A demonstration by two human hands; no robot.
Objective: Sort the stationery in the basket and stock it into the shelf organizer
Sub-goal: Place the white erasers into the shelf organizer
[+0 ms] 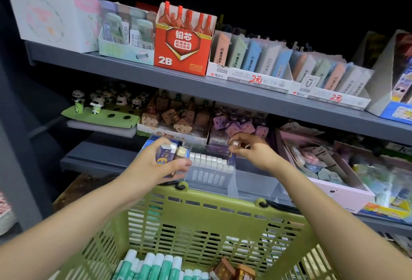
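I had a small eraser (235, 143) pinched in the fingertips of my right hand (249, 149), just over the clear organizer (256, 182) on the low shelf (100, 157). A row of erasers (208, 159) already stood in the slot below, packed side by side, and mine was at the right end of that row. My left hand (160, 164) was curled around a few more erasers (170, 152), some in purple sleeves and one plain, and it hung near the left end of the organizer. The green basket (200, 217) sat right under my arms, up against the shelf. Down in it lay green and white glue sticks (151, 264) and two little brown boxes (231, 270). I think I was in the middle of filling the eraser slot, one at a time. Next I would need to drop this eraser into the gap at the row's end, standing up like the others, then take another from my left hand. The slot looked tight, so I would have to push gently. Higher up stood a red 2B box (184, 54).
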